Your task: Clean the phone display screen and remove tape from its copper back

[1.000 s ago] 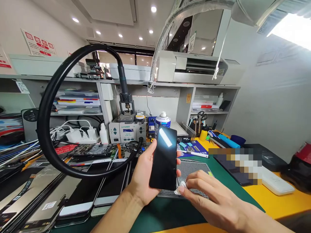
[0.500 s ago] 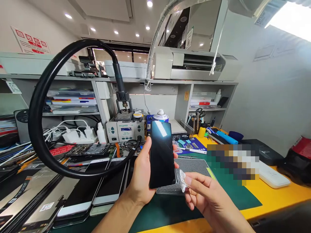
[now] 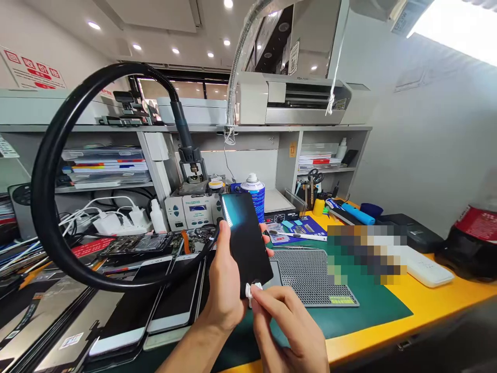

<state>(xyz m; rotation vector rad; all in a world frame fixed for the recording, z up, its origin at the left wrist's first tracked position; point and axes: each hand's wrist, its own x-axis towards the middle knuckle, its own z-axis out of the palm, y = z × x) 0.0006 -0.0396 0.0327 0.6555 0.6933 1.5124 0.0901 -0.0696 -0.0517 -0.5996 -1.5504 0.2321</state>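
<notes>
A black smartphone (image 3: 248,238) is held up, tilted, in my left hand (image 3: 225,280), with the thumb along its left edge and fingertips showing at its right edge. Its dark screen faces me and reflects a lamp near the top. My right hand (image 3: 289,326) pinches a small crumpled white wipe (image 3: 249,290) between thumb and fingers. The wipe is at the phone's bottom edge; whether it presses on the glass or the end face I cannot tell. Below the phone lies a grey perforated mat (image 3: 306,277) on a green work mat (image 3: 373,303).
Several phones and screens (image 3: 128,311) lie to the left, under the looping black hose (image 3: 42,197) of a hot-air station (image 3: 194,210). A blue spray can (image 3: 254,196) stands behind the phone. A white brush (image 3: 301,234) and white power bank (image 3: 425,267) are to the right.
My right hand has moved left, bringing the white wipe to the phone's bottom edge. The phone has tilted to the left in my left hand. The view has shifted slightly right.
</notes>
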